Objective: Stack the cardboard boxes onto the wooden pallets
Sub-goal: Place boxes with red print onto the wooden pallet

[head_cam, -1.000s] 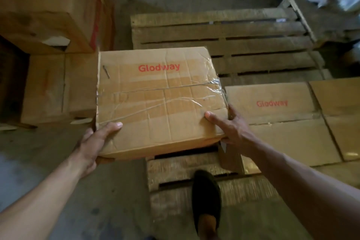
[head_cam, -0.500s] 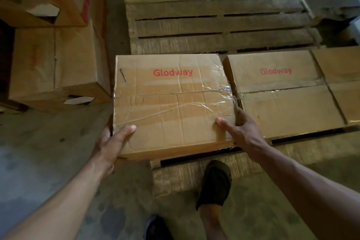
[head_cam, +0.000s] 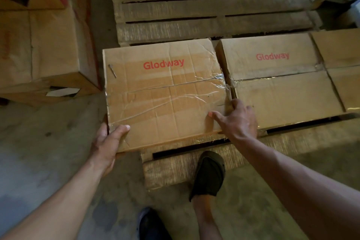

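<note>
I hold a taped cardboard box marked "Glodway" low over the front left part of the wooden pallet. My left hand grips its near left corner, thumb on top. My right hand grips its near right corner, fingers down the narrow gap beside a second "Glodway" box that lies on the pallet. The held box overhangs the pallet's left edge; whether it rests on the slats I cannot tell. A third box lies further right on the pallet.
Stacked larger cardboard boxes stand on the concrete floor to the left. My foot in a dark shoe rests on the pallet's front board. Bare slats lie behind the boxes. Clutter sits at the far right.
The held box has come down and forward, closing up against the second box on its right. Both hands stayed on its near corners. My view has tilted further down.
</note>
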Demonstrator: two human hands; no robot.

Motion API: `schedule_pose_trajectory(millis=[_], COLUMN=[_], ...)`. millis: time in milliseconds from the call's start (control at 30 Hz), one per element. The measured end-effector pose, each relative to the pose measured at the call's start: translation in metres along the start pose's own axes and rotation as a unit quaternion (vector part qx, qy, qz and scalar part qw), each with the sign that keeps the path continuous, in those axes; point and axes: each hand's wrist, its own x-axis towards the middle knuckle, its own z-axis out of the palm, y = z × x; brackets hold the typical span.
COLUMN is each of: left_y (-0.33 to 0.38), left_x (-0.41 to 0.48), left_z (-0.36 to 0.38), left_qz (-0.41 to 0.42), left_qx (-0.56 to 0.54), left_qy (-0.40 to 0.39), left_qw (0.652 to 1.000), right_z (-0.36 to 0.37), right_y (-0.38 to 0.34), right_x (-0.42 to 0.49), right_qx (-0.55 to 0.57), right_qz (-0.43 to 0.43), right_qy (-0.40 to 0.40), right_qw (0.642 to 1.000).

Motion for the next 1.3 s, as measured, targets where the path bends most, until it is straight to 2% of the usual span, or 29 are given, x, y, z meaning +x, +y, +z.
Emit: schedule_pose_trajectory(millis=[100,200,367,533,667,833,1000,1300], left_y=[-0.007,-0.004,0.004,0.020,0.046,0.095,0.143,0.187], left_x=[0.004,0.009,0.012,0.004,-0.014,-0.033,-0.028,0.028], left_z=[0.004,0.010,0.013,0.009,-0.006,-0.068,-0.147,-0.222], left_qz=[-0.007,-0.006,-0.017,-0.001,0.023,0.065,0.084,0.068], left_qx=[0.007,0.030,0.073,0.209,0.234,0.245,0.220,0.213], left_qy=[-0.004,-0.005,-0.006,0.007,0.061,0.128,0.198,0.242], left_qw=[1.000,1.000,0.997,0.978,0.970,0.959,0.951,0.944], right_z=[-0.001,-0.004,-0.007,-0.015,-0.026,-0.038,-0.028,0.032], right_y=[-0.002,-0.002,-0.002,-0.013,-0.039,-0.110,-0.208,-0.355], right_x=[-0.004,-0.001,0.003,-0.004,-0.021,-0.046,-0.071,-0.062], right_qx=[-0.074,-0.092,-0.089,-0.124,-0.136,-0.087,-0.065,-0.046], right_qz=[0.004,0.018,0.024,0.004,-0.041,-0.110,-0.232,-0.343], right_qy=[0.029,0.045,0.007,-0.015,-0.034,-0.043,-0.073,-0.126], right_qw=[0.997,0.995,0.996,0.992,0.989,0.989,0.968,0.930])
